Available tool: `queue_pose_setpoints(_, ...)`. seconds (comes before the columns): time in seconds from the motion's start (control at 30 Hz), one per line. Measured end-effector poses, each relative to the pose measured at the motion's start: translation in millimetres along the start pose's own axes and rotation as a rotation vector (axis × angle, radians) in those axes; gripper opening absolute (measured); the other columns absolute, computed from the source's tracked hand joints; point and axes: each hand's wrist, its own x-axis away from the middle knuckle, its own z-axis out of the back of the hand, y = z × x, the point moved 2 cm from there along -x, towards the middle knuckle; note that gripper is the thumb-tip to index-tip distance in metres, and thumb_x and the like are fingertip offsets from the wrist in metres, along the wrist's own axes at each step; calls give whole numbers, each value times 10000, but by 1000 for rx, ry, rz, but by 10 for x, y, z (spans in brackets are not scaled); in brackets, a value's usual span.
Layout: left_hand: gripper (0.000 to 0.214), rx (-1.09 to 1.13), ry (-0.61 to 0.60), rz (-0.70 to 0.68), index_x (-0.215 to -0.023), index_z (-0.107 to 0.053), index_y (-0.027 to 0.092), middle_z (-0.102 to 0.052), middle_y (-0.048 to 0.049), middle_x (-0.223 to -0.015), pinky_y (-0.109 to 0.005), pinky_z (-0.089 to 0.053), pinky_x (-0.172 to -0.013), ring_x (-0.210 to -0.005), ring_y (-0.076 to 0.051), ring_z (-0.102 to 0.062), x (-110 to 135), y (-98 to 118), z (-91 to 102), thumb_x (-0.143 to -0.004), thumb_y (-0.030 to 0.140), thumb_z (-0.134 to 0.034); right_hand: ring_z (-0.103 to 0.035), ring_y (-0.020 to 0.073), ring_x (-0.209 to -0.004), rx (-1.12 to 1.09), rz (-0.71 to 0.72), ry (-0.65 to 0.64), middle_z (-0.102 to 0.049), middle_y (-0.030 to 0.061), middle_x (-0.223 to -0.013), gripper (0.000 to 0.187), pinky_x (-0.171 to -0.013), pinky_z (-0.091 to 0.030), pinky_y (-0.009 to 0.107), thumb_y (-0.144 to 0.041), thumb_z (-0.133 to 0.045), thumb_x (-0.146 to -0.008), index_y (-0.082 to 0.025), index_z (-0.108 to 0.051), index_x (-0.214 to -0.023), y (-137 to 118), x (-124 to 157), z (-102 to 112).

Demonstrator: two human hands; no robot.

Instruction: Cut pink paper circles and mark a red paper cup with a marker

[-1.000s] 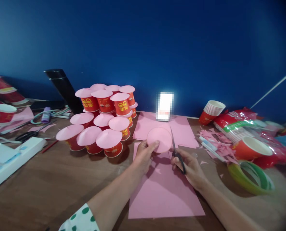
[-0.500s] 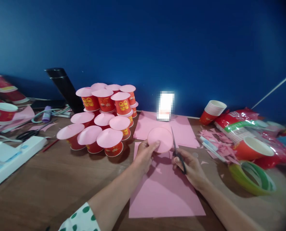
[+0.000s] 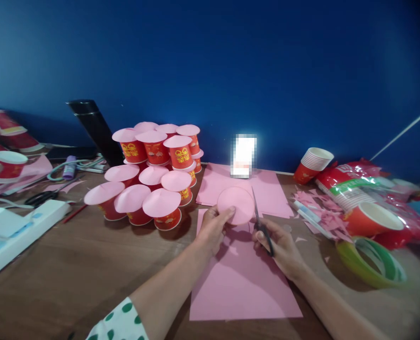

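My left hand pinches a round pink paper disc by its lower left edge, holding it above a pink paper sheet on the wooden table. My right hand grips black scissors by the handles, blades pointing up along the disc's right edge. More pink sheets lie behind the disc.
A pile of red paper cups capped with pink discs stands left of my hands. At right are stacked cups, pink scraps, a red cup, green tape rolls and plastic packaging. A white power strip and other scissors lie at left.
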Motion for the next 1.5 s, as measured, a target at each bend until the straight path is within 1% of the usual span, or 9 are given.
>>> queue_pose_setpoints(0.13,341,8,7,2,-743,-685,117,-673,-33,-656,-185,-454,-480,-546,-100,-581,8,11,-11,-521,310,-858,-520,103,-526,-7,0,2,-561,-21,-651,536,-466,-426,227,-495,-810,-623,-182,-665,-1034,9,-6,-2)
queue_pose_setpoints(0.3,343,27,13,5,-750,-686,121,-676,-31,-659,-193,-470,-499,-553,-103,-584,14,11,-16,-516,301,-860,-479,88,-496,-25,-22,-5,-525,-40,-619,531,-439,-377,213,-467,-811,-633,-181,-658,-1054,23,0,-3)
queue_pose_setpoints(0.5,355,4,13,8,-769,-692,121,-688,-48,-680,-216,-483,-537,-601,-129,-613,2,0,-1,-524,316,-857,-431,75,-470,-48,-33,-6,-490,-53,-588,549,-418,-351,207,-471,-802,-645,-179,-655,-1086,25,7,-8)
queue_pose_setpoints(0.7,348,19,24,10,-768,-690,126,-695,-49,-716,-219,-488,-528,-603,-128,-609,-11,-7,-4,-515,297,-858,-424,72,-450,-51,-42,0,-472,-62,-561,575,-402,-349,204,-482,-805,-637,-177,-654,-1100,29,4,-10)
queue_pose_setpoints(0.93,322,33,14,11,-762,-685,121,-689,-40,-704,-203,-480,-514,-598,-118,-605,-7,-5,-5,-536,281,-849,-433,67,-446,-43,-41,19,-483,-58,-560,563,-400,-352,198,-464,-823,-619,-169,-667,-1073,28,-1,-4)
queue_pose_setpoints(1.13,327,30,24,12,-753,-682,122,-688,-33,-694,-198,-483,-516,-596,-114,-606,-1,-11,-2,-528,286,-854,-454,77,-457,-30,-45,23,-496,-49,-579,573,-406,-392,213,-521,-786,-652,-171,-653,-1086,36,3,1)
queue_pose_setpoints(1.33,351,24,8,4,-755,-683,112,-691,-45,-697,-203,-484,-519,-601,-124,-612,-4,-2,-5,-517,301,-858,-438,69,-445,-26,-55,11,-477,-61,-568,593,-400,-390,207,-537,-768,-667,-167,-638,-1113,57,-1,5)
queue_pose_setpoints(1.5,343,32,3,5,-752,-681,114,-684,-33,-683,-185,-473,-503,-577,-107,-598,-4,2,-2,-519,296,-856,-439,72,-441,7,-46,-2,-472,-63,-557,638,-397,-397,210,-553,-760,-665,-149,-630,-1142,50,-4,4)
